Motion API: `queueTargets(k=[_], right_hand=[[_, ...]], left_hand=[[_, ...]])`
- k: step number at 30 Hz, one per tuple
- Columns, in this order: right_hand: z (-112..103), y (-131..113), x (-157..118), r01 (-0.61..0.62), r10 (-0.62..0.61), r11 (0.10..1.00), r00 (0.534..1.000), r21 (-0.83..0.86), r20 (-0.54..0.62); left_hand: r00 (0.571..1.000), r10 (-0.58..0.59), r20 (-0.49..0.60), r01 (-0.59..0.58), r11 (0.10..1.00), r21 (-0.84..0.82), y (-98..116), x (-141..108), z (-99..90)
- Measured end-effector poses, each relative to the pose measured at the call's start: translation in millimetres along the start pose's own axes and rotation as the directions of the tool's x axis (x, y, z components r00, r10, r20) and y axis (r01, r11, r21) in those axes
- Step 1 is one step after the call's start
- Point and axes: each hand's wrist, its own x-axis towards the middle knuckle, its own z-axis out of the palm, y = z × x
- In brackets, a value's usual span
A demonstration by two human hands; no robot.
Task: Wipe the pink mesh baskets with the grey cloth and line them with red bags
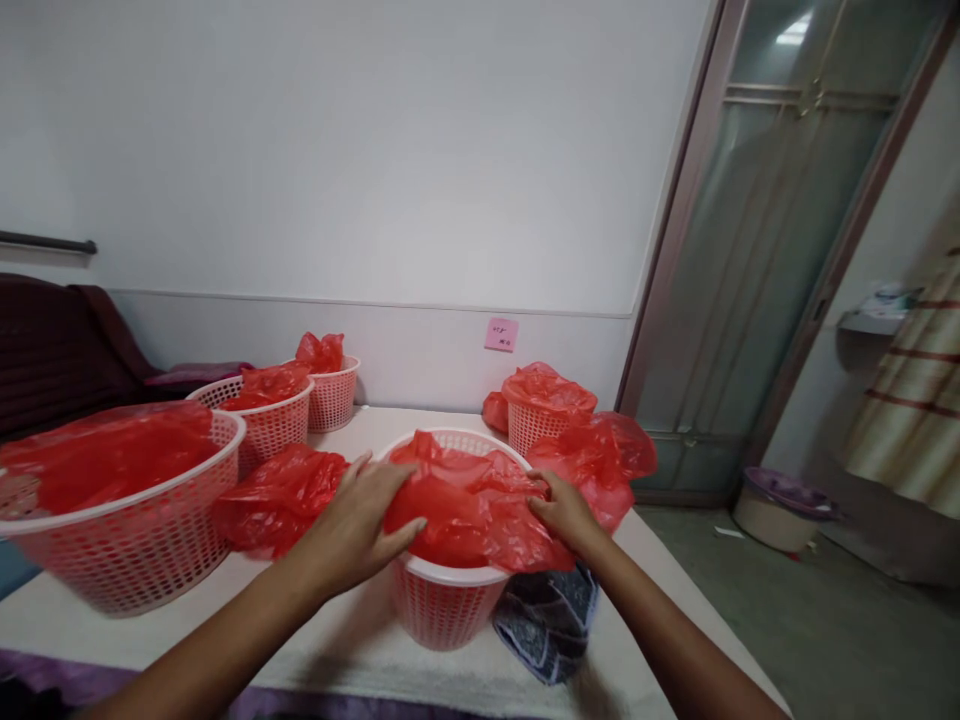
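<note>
Inside a pink basket (pixel 450 610) and over its rim (pixel 450 574) sits a red bag (pixel 466 510). The left hand (pixel 367 512) is wide open, gripping nothing I can see. The right hand (pixel 564 510), half curled, seems to pinch the bag. This looks like spreading it; next, it likely needs smoothing.

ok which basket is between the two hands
The front middle basket: the left hand and right hand flank its red bag. Three baskets stand to its left, another basket behind and right.
</note>
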Motion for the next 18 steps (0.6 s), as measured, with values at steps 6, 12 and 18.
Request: queueTargets(k=[6,12,18], right_hand=[[10.3,4.1,-33.8,-0.056,0.074,0.989,0.988,0.135,-0.132],[7.9,-7.9,-69.2,-0.049,0.08,0.979,0.986,0.2,-0.15],[4.0,-28.1,-94.8,0.002,0.02,0.987,0.991,0.161,-0.129]], left_hand=[[0.982,0.025,0.185,-0.023,1.0,-0.014,-1.8,-50.5,7.2],[0.94,-0.171,0.294,0.242,0.944,-0.225,-0.3,-65.6,-34.4],[0.963,-0.262,0.068,0.27,0.917,-0.293,28.9,-27.3,-52.8]])
